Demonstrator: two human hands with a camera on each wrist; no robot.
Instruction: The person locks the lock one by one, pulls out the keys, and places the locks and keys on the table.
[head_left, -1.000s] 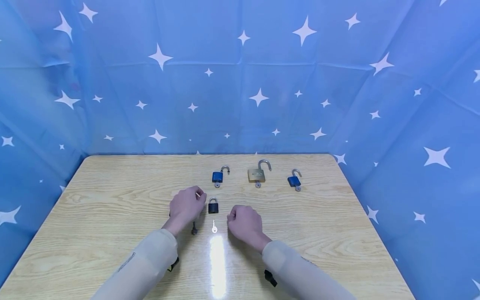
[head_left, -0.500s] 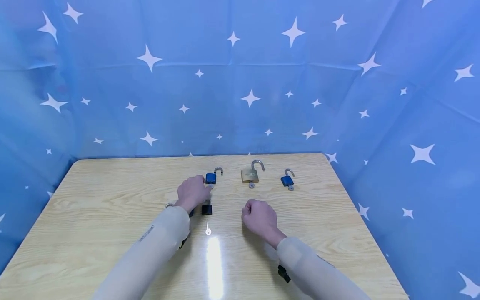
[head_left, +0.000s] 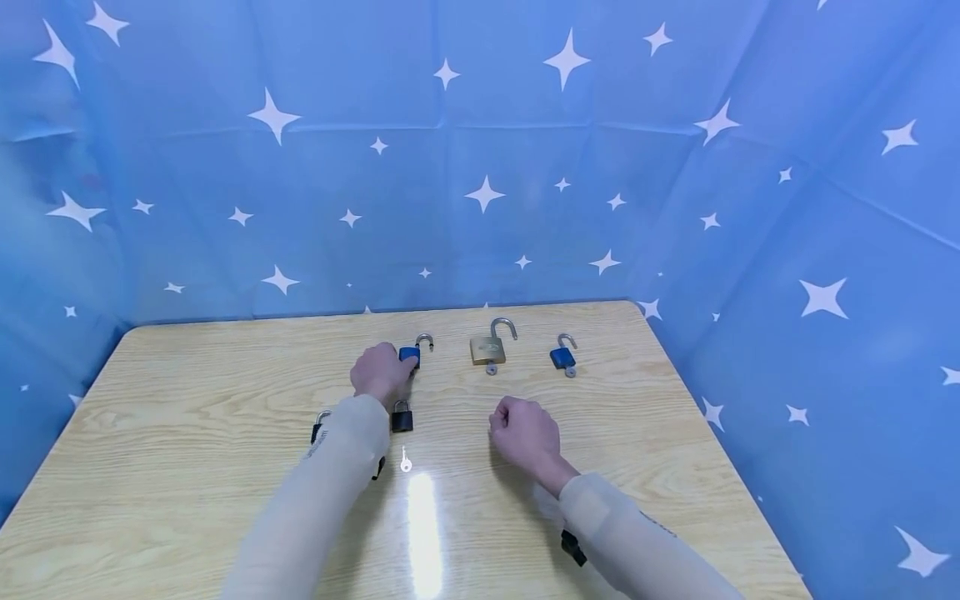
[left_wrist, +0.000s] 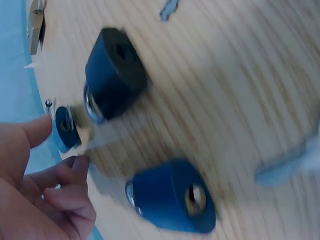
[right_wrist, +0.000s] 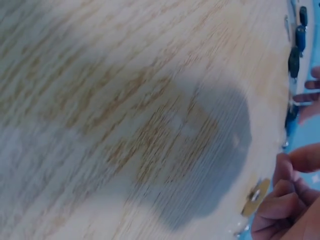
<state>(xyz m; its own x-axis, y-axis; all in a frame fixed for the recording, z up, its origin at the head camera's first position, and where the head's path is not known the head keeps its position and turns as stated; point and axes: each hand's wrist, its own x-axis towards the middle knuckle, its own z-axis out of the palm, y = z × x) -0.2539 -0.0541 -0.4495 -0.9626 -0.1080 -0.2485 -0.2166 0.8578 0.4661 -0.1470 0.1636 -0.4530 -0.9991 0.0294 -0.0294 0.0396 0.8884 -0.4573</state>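
At a blue lock [head_left: 408,354], my left hand [head_left: 377,371] spreads slackly; its sleeve [head_left: 330,467] half-hides another lock [head_left: 316,432]; my right hand [head_left: 527,432] curls loosely, empty.

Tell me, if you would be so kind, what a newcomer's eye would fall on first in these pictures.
Probably the bright blue backdrop, scattered with white stars, behind the table. Next would likely come the brass padlock, its shackle open, near the table's far edge, between the left blue padlock and the right blue padlock. The left hand is at the left blue padlock.
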